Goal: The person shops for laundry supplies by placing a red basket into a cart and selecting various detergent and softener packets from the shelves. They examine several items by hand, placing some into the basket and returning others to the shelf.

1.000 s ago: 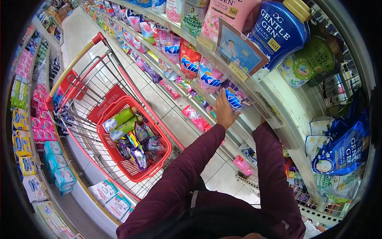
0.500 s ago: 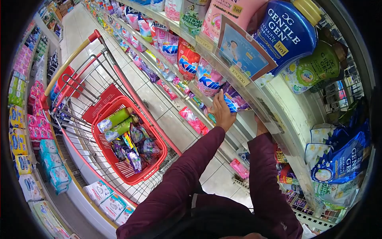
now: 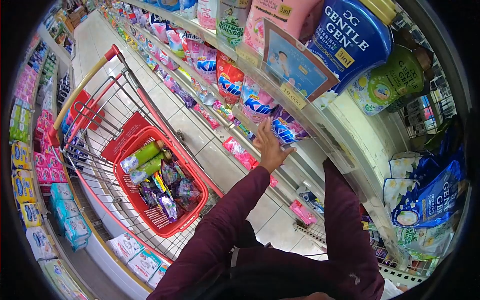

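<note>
- Where my left hand [image 3: 268, 146] cupped the purple pouch [image 3: 286, 129] a moment ago, it has now slid a little down and left, fingers spread flat, only the fingertips touching the pouch's left edge.
- That purple pouch stands on the shelf [image 3: 320, 131] at right, just beside the pink Kiin pouch [image 3: 256, 102].
- My right hand is hidden behind the shelf edge; I cannot tell its grip, only the maroon sleeve [image 3: 345, 220] shows.
- Left of me, the red basket [image 3: 150, 220] sits in the trolley [image 3: 90, 80], farther left than before.
</note>
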Demonstrator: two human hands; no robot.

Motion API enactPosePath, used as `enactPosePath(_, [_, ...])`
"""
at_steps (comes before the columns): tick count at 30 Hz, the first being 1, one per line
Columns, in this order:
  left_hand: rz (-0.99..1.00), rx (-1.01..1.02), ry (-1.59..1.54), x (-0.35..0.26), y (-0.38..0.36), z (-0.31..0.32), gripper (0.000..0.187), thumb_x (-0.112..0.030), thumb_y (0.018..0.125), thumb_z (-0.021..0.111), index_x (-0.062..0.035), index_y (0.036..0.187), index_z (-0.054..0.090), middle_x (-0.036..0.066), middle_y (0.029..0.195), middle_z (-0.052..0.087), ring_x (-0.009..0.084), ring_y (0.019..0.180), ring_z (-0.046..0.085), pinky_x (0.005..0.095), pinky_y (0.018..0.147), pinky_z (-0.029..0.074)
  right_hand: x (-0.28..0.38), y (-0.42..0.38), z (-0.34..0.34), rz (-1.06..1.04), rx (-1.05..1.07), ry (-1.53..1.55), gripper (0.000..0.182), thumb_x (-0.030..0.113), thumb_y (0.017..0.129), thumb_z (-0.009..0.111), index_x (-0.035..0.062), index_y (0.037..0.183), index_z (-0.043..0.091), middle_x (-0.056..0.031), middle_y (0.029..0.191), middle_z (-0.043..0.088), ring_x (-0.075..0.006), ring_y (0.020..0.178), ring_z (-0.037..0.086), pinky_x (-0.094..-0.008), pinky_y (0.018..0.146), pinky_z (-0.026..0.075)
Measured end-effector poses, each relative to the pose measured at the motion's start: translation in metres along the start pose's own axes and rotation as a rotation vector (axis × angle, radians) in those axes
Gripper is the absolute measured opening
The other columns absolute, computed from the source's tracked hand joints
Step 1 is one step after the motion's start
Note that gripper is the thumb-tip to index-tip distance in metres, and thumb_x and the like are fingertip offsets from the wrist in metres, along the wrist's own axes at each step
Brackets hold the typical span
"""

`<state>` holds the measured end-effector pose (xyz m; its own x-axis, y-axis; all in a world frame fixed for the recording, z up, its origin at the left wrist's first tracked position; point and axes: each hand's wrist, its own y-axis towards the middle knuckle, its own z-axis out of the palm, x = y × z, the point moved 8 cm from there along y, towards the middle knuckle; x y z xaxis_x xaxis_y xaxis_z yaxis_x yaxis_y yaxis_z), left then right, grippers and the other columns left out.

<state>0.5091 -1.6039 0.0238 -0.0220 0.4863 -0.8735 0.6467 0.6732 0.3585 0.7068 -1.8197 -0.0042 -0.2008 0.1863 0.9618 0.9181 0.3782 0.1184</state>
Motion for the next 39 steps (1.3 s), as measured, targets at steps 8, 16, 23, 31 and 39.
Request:
enactPosePath(8, [-0.016,0.067,-0.01,-0.007,-0.01,-0.006,0.112,-0.027,0.05,0.081,0.0022,0.13,0.008,0.022,0.126,0.019,0.0351,0.119,0.019,0.0437,0.098,0.017,-0.015,0.025,0.014,-0.002,0.0,-0.079,0.036,0.017,0.084,0.051,0.0123,0.117,0.04,-0.0081,0.116,0.042,-0.0275,0.108,0.04,-0.0587,0.077,0.042])
enactPosePath(16, [-0.043,-0.092,-0.063,-0.002,-0.012,-0.054,0.107,-0.026,0.053,0.08,0.0028,0.129,0.011,0.021,0.121,0.028,0.0322,0.114,0.031,0.0401,0.096,0.025,-0.062,-0.009,-0.065,0.061,0.003,-0.177,0.038,0.017,0.084,0.051,0.0133,0.119,0.039,-0.0074,0.119,0.04,-0.028,0.11,0.038,-0.061,0.078,0.04])
enactPosePath(23, [-0.062,-0.09,-0.103,-0.025,-0.054,-0.162,0.092,-0.018,0.062,0.075,-0.0021,0.129,0.014,0.018,0.12,0.034,0.028,0.111,0.037,0.0374,0.095,0.029,-0.097,-0.019,-0.107,0.093,0.043,-0.262,0.039,0.017,0.085,0.051,0.0141,0.121,0.037,-0.0067,0.121,0.039,-0.0284,0.113,0.037,-0.0629,0.079,0.039])
enactPosePath(31, [-0.215,-0.155,-0.183,-0.002,-0.122,-0.268,0.086,-0.016,0.065,0.072,-0.0033,0.129,0.017,0.018,0.119,0.036,0.0283,0.11,0.038,0.038,0.095,0.029,0.005,-0.087,-0.033,0.309,-0.087,0.49,0.046,0.01,0.079,0.06,0.0102,0.12,0.04,-0.0079,0.12,0.043,-0.0266,0.105,0.045,-0.0543,0.074,0.047])
enactPosePath(39, [-0.283,-0.188,-0.167,0.003,-0.157,-0.308,0.079,-0.02,0.069,0.069,-0.0043,0.129,0.019,0.017,0.12,0.036,0.0283,0.111,0.039,0.038,0.096,0.027,0.022,-0.073,0.014,0.301,0.003,0.429,0.041,0.017,0.077,0.063,0.009,0.114,0.046,-0.0054,0.105,0.052,-0.0203,0.092,0.052,-0.0467,0.068,0.051])
